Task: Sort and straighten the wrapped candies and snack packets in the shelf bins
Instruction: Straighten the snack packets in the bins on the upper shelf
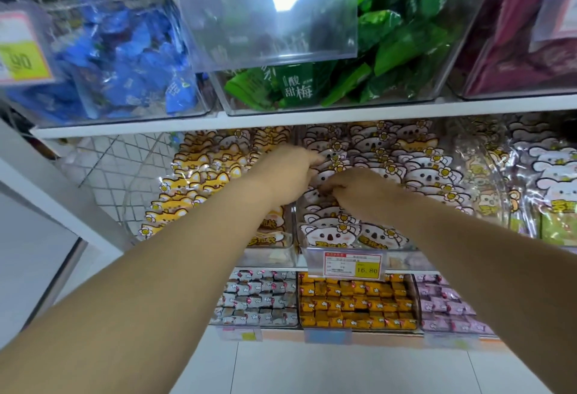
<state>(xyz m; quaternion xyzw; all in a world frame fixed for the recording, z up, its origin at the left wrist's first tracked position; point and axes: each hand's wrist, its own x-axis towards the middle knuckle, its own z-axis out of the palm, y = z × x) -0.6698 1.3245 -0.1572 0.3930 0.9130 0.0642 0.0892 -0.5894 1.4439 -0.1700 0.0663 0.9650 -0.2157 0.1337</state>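
Seen from my head, both my hands sit mid-frame, sunk into the clear plastic bin point(299, 239) of white koala-faced plastic snack packets point(415, 168) on the middle shelf. My left hand point(287, 175) has its fingers pushed in among the packets, and I cannot tell whether they grip one. My right hand point(359, 190), just beside it, has curled fingers that pinch a packet's top edge. The koala rows at right stand fairly upright, while those under my hands look jumbled. The yellow fox-faced packets point(193, 187) at left lean in loose rows, so I judge this shelf about half done. The small orange wrapped candies point(352, 303) at lower centre already lie neat.
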